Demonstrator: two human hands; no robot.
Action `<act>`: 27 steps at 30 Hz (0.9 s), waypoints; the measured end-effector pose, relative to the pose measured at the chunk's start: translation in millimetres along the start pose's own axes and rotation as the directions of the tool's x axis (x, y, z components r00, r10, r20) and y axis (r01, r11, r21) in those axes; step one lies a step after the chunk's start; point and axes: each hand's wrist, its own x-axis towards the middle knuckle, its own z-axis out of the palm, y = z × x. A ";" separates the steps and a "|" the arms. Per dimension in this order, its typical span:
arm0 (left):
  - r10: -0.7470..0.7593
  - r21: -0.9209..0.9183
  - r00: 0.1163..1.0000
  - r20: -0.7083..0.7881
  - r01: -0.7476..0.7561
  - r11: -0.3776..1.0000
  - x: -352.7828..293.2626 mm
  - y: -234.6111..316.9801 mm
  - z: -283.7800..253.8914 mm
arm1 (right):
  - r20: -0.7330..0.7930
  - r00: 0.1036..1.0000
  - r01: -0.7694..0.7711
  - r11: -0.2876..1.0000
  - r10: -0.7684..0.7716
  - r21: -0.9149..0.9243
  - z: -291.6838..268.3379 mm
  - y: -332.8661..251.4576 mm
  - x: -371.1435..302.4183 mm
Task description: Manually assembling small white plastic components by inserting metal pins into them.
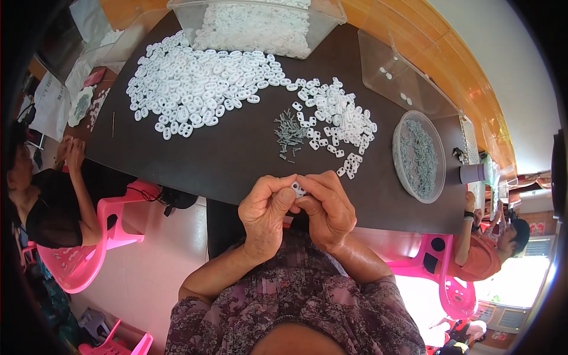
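Note:
Close to my body, just over the table's near edge, my left hand and my right hand meet. Between their fingertips they pinch one small white plastic piece with dark holes. Both hands have their fingers closed on it. Beyond them on the dark table lies a small heap of grey-green pins. To its right spreads a pile of white two-holed pieces. A larger pile of white oval pieces covers the table's far left. Whether a pin sits in the held piece is hidden by my fingers.
At the back stands a clear bin full of white pieces. A round clear tub of grey-green pins sits at the right, near a purple cup. A clear box holds a few pieces. People sit left and right on pink chairs.

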 end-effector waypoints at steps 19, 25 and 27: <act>0.177 0.175 0.984 0.021 -0.178 0.968 0.0 4.2 -3.9 | 0.021 0.998 -0.053 0.997 0.054 -0.054 6.3 -12.7 1.9; 0.266 0.155 0.964 0.026 -0.267 0.951 -6.3 -2.7 -2.3 | -0.064 0.998 0.021 0.997 -0.025 -0.073 15.5 -10.6 -3.7; 0.314 0.209 0.949 0.022 -0.311 0.927 -6.7 -5.3 -1.0 | -0.102 0.995 0.011 0.999 -0.015 -0.037 17.5 -11.4 -5.5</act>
